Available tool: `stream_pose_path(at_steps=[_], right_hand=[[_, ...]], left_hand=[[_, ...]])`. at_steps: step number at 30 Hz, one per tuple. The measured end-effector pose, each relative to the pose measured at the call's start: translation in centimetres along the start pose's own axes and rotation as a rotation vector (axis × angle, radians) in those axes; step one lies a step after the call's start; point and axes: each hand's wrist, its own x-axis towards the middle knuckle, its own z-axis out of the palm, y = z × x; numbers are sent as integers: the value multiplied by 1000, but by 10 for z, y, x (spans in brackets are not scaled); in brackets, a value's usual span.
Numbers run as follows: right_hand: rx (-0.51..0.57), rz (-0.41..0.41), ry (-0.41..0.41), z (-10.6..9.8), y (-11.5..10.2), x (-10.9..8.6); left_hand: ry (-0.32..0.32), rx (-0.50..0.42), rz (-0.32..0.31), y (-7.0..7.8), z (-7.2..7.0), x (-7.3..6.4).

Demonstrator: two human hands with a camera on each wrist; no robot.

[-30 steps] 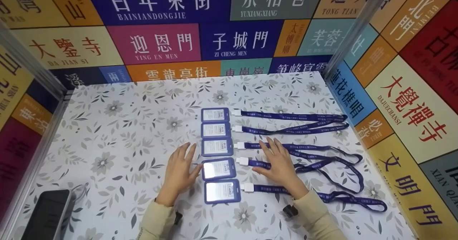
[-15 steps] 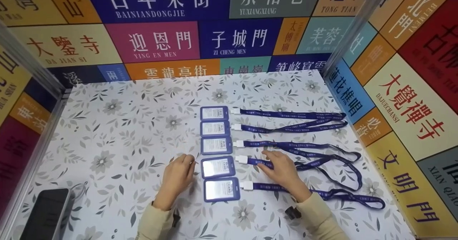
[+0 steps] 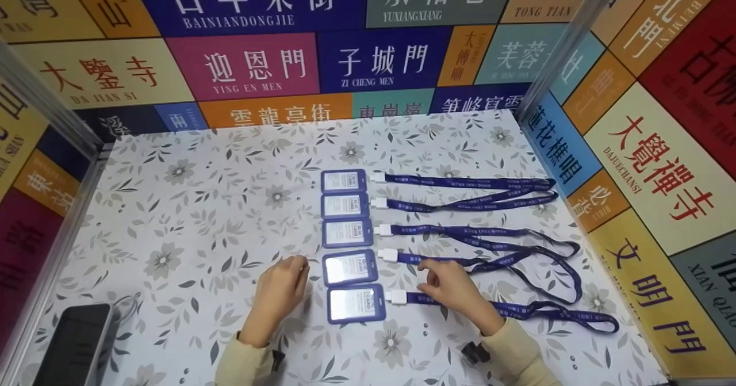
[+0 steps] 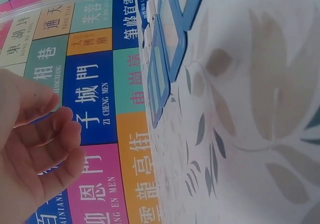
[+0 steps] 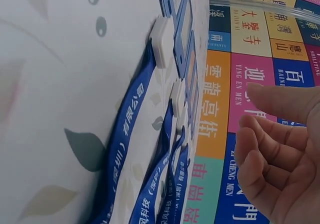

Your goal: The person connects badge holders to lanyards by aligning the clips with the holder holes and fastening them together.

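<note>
Several blue-framed badge holders lie in a column on the flowered tabletop, each with a white card showing. To their right, several navy lanyards with white clips stretch rightward, some crossing each other. My left hand hovers left of the two nearest holders, fingers loosely curled and holding nothing; the left wrist view shows its bent fingers apart from everything. Over the nearer lanyards is my right hand, also loosely curled. In the right wrist view its thumb and fingers stand apart with nothing between them, raised off the lanyards.
At the front left lies a black-screened device with a cable beside it. Colourful printed panels wall in the back and both sides of the table. Patterned tabletop extends left of the holders.
Both hands have drawn back toward the near edge, and their fingers have gone from spread to loosely curled. The holders and lanyards lie as before; the view has shifted slightly.
</note>
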Motion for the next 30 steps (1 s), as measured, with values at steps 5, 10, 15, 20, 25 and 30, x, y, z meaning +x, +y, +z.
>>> stream_pose_path(at_steps=[5, 10, 15, 20, 25, 30], right_hand=[[66, 28, -115, 5, -1, 2], [100, 57, -198, 13, -2, 4], [87, 78, -259, 24, -3, 7], [24, 96, -272, 33, -5, 8], [-65, 111, -266, 40, -8, 9], [-147, 84, -265, 45, -8, 11]], left_hand=[[-23, 0, -12, 0, -2, -2], [-56, -10, -34, 1, -3, -3], [-47, -22, -35, 1, -3, -4], [-49, -25, -19, 2, -1, -6], [-84, -20, -12, 4, 0, -6], [-88, -29, 22, 7, 3, -6]])
